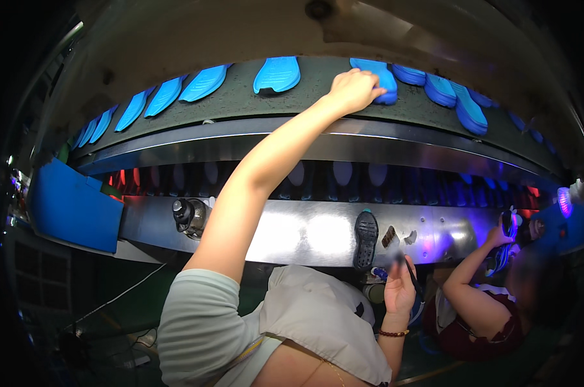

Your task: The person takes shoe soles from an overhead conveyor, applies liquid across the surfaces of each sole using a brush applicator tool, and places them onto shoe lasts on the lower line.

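My left arm stretches up to the upper conveyor belt [234, 84]. My left hand [355, 90] is closed on the edge of a bright blue shoe sole [385, 82] lying there. Low in front of my body, my right hand [400, 290], with a beaded bracelet at the wrist, is closed round a thin dark tool [418, 284]; its upper end is blurred and its kind unclear. Just beyond that hand, a black shoe sole [365, 240] lies lengthwise on the metal shelf [292, 235]. Beside it are a small brown slatted piece [389, 236] and a grey scrap [410, 237].
Several more blue soles [277, 74] line the belt on both sides. A metal rail [292, 132] edges it. A black-topped container [187, 216] stands on the shelf, left of my arm. At right, a co-worker's hand [498, 237] holds a shoe. A blue panel [79, 206] flanks the left.
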